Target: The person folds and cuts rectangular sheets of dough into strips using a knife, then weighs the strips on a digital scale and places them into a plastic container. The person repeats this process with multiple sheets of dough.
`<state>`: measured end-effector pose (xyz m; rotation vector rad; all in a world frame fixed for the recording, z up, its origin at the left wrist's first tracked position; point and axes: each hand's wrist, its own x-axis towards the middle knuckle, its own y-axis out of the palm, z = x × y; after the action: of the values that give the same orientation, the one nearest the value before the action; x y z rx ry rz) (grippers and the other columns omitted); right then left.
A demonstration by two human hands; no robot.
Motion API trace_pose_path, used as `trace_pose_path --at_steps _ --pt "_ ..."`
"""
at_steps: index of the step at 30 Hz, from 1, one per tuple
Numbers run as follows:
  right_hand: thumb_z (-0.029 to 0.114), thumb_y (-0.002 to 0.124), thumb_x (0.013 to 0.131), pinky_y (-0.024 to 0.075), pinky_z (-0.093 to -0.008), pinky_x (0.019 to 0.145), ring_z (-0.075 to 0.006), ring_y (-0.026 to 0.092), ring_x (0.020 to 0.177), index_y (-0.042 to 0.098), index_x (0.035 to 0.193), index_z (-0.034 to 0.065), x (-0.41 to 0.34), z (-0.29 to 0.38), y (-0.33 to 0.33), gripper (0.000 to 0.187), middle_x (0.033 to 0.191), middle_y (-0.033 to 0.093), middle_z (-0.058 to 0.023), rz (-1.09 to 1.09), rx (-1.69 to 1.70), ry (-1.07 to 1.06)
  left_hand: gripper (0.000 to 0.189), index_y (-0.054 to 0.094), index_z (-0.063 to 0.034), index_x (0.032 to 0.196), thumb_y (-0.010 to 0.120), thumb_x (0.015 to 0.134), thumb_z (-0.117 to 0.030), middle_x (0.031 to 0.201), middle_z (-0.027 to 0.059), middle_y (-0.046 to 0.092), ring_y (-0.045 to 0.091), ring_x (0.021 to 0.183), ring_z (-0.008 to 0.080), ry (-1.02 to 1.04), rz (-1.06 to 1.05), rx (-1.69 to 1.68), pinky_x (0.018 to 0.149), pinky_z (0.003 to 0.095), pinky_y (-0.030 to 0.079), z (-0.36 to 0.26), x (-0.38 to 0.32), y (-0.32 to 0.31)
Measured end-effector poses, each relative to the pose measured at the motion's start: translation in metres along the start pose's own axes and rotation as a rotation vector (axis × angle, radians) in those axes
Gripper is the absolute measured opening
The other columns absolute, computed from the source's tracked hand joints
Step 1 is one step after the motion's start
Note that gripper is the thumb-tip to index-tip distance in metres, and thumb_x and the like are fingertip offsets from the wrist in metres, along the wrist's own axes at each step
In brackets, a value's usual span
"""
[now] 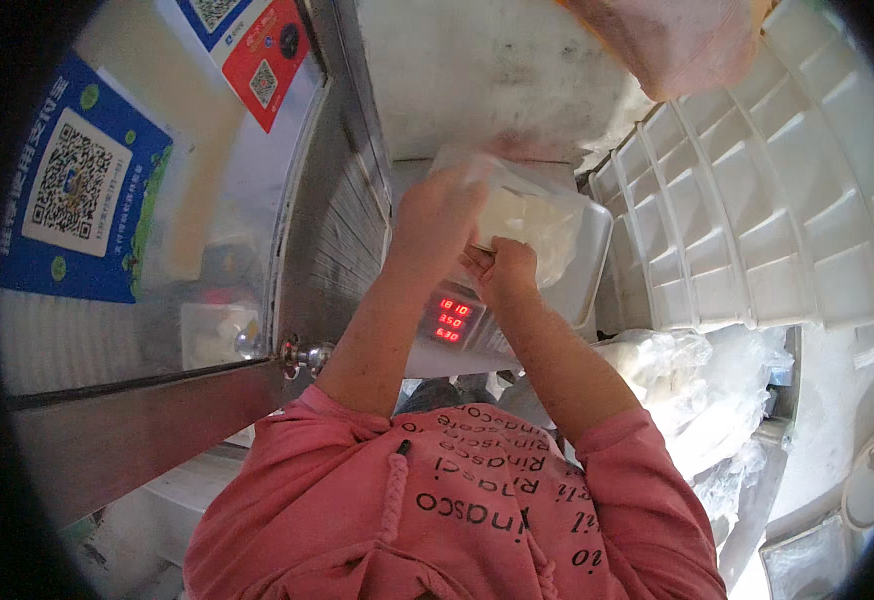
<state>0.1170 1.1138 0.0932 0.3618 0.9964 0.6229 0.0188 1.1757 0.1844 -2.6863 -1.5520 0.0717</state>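
Note:
A clear plastic bag [531, 217] with pale, flat contents rests on the white tray [593, 262] of a digital scale. At the bag's near left side, my right hand [510, 268] has its fingers curled shut on the gathered plastic. My left hand [441, 214] is just left of it, blurred, closed against the bag's film; its fingertips are partly hidden. Both forearms reach over the front of the scale. Between them the scale's display [450, 321] glows with red digits.
A metal-framed glass cabinet [339, 150] with printed code signs [81, 180] stands close on the left. To the right is a white ribbed plastic crate [752, 195]. Crumpled clear plastic bags [677, 390] lie below it. Something pinkish in plastic [684, 45] is at the top.

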Motion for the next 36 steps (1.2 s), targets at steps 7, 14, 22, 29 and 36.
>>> trace_pose_path --at_steps 7,14,22,29,36 --pt "0.023 0.046 0.09 0.0526 -0.0432 0.055 -0.0336 0.067 0.075 0.049 0.117 0.0032 0.043 -0.013 -0.035 0.033 0.094 0.063 -0.0192 0.127 -0.108 -0.014 0.031 0.061 -0.0067 0.116 0.062 0.09 -0.023 0.077 -0.0001 0.055 0.051 0.067 0.0087 0.055 -0.073 0.067 0.059 0.0261 0.043 0.019 -0.003 0.014" --pt "0.029 0.059 0.089 0.049 -0.0436 0.073 -0.0309 0.063 0.078 0.058 0.102 -0.0001 -0.07 -0.008 -0.094 0.032 0.083 0.063 -0.019 0.094 -0.855 -0.83 0.05 0.042 -0.0015 0.131 0.063 0.089 -0.02 0.127 0.0143 0.047 0.045 0.118 0.0238 0.746 -0.384 0.37 0.1 0.0383 0.034 0.04 -0.063 0.054" --pt "0.023 0.057 0.093 0.0488 -0.0368 0.063 -0.0204 0.064 0.073 0.063 0.094 0.0005 -0.308 -0.06 -0.418 0.023 0.082 0.065 -0.01 -0.535 -0.785 -0.462 0.03 0.055 -0.001 0.113 0.063 0.085 -0.011 0.119 0.0167 0.054 0.051 0.113 0.0304 0.96 0.78 0.139 0.096 0.0408 0.039 0.058 -0.276 0.255" --pt "0.015 0.057 0.09 0.0515 -0.0295 0.063 -0.0135 0.066 0.073 0.064 0.099 -0.0005 -0.516 -0.181 -0.63 0.019 0.082 0.068 -0.0105 -1.069 -0.333 -0.444 0.027 0.06 -0.0013 0.107 0.063 0.083 -0.013 0.11 0.0193 0.06 0.058 0.101 0.0376 0.645 1.513 0.321 0.087 0.0429 0.047 0.157 -0.548 0.37" --pt "0.017 0.057 0.087 0.0493 -0.0441 0.068 -0.0388 0.062 0.077 0.064 0.088 0.0036 -0.621 -0.209 -0.809 0.015 0.083 0.066 -0.0168 -1.634 -0.733 -0.522 0.067 0.036 -0.0027 0.14 0.057 0.088 -0.039 0.15 0.0166 0.027 0.022 0.14 0.0341 1.239 1.629 0.637 0.111 0.0487 0.024 0.192 -0.669 0.417"
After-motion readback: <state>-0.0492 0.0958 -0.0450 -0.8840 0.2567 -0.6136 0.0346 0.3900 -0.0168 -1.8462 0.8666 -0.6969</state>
